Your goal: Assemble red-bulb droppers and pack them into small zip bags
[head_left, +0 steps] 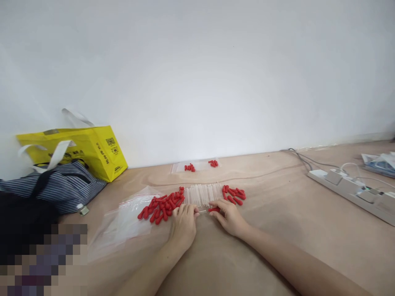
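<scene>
My left hand (184, 224) pinches a thin clear tube (202, 211), whose end sticks out toward the right. In the fingers of my right hand (228, 217) is a red rubber dropper bulb (213, 209), a short gap away from the tube's end. Just beyond both hands lies a row of clear thin tubes (202, 195), side by side. A large heap of red bulbs (162, 206) is left of the row, partly on clear plastic bags (129, 218). On its right sits a smaller group of red bulbs (234, 193).
Near the wall, a clear bag (202, 165) carries two small clusters of red bulbs. A yellow bag (92, 152) and a striped bag (68, 185) stand at left. At right are a white power strip (348, 191) with cables and a plastic packet (381, 162).
</scene>
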The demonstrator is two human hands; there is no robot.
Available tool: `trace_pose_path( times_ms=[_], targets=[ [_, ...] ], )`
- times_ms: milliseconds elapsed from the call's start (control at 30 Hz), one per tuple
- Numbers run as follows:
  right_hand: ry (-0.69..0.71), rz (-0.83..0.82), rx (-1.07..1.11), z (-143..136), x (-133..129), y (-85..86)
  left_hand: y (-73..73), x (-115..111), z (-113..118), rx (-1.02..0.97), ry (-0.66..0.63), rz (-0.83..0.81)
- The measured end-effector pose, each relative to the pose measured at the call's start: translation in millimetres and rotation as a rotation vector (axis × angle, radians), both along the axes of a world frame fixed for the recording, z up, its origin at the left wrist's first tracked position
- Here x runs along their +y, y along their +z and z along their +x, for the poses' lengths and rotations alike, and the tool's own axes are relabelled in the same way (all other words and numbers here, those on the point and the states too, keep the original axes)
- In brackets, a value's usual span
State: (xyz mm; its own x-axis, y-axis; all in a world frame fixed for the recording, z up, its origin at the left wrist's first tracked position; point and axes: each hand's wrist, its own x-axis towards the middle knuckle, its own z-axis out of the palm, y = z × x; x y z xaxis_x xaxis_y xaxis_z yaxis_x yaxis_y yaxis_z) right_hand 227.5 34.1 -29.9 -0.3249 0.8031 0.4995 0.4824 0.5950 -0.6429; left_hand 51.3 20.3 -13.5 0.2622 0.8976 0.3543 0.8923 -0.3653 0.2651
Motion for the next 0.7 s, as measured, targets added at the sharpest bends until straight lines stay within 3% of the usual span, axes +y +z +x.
trace_pose_path(
  times_ms=[400,700],
  targets=[
    [0.06,-0.032,0.061,-0.2,4.4,0.0,-3.6,0.4,-5.3,-0.088,-0.19,0.096],
    [0.033,-0.089,0.07,0.0,1.9,0.6,-2.3,1.3,-7.4,-0.083,-0.243,0.107]
  ],
)
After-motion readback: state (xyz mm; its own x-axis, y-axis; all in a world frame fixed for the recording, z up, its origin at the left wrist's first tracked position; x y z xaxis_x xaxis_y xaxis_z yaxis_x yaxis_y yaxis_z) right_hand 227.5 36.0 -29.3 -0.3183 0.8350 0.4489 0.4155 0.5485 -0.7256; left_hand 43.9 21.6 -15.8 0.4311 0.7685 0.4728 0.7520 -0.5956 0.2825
